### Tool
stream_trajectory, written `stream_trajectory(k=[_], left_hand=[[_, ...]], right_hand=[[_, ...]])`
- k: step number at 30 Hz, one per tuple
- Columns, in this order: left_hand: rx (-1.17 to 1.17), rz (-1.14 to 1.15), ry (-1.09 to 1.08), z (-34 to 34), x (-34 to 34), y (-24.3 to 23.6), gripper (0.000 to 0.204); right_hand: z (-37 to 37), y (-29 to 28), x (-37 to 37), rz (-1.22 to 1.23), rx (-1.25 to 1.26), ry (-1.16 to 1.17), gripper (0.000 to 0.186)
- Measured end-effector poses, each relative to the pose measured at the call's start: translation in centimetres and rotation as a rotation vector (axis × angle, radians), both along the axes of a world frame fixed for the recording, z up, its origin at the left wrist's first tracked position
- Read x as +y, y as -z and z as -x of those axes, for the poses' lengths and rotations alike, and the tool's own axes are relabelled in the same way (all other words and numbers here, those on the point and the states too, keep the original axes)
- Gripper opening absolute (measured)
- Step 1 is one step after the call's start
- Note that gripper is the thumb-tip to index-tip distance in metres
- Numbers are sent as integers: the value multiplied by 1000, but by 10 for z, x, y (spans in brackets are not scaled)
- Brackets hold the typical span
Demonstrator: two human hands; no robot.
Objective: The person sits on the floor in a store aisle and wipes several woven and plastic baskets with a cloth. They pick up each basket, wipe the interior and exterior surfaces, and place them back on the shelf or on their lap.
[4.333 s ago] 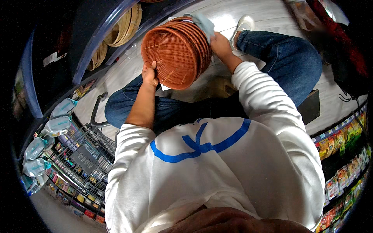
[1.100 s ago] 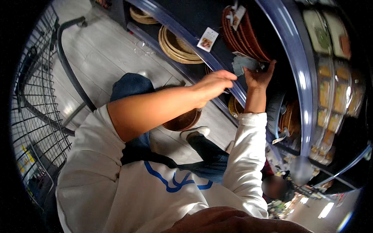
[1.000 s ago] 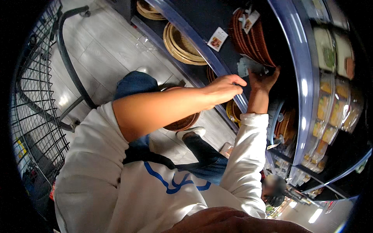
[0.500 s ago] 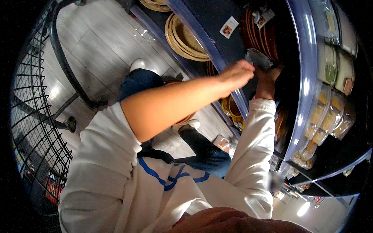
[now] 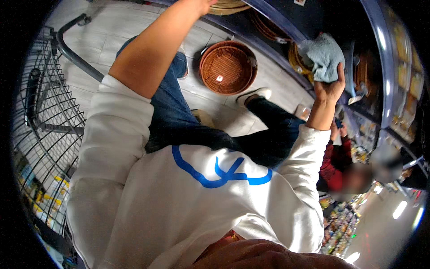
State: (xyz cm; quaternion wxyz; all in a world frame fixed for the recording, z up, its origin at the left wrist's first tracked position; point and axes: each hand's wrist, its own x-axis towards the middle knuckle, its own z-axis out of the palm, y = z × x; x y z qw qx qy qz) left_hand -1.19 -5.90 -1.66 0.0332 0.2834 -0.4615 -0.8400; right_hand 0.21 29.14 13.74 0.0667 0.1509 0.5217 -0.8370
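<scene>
My right hand [image 5: 329, 91] is closed on a light blue-grey cloth [image 5: 329, 58], bunched up in front of the shelves. My left arm stretches up to the top edge of the picture. There my left hand [image 5: 197, 5] is partly cut off, its fingertips at the rim of a stack of round beige woven baskets [image 5: 229, 8]. Whether they grip the rim is not clear. Between my arms, round reddish-brown woven baskets [image 5: 226, 67], seemingly nested, stand on the floor by my feet.
A black wire shopping cart [image 5: 58, 107] stands at the left. Shelving with a blue-grey edge [image 5: 280, 58] runs along the right, holding brown baskets [image 5: 268, 28] and a yellow one [image 5: 299, 58]. Another person in a red sleeve [image 5: 333, 163] is at the right.
My left hand has moved from the shelf by my right hand to the beige baskets. My right hand has come back and now shows the cloth. The floor baskets are uncovered.
</scene>
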Motion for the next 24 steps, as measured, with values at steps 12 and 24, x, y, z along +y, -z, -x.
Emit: stream_trajectory(k=[12, 24], left_hand=[[-647, 740, 445, -125, 96, 197, 42], [-615, 719, 471, -146, 106, 202, 42]], right_hand=[[-105, 96, 92, 179, -264, 233, 39], [-88, 121, 87, 61, -189, 254, 34]])
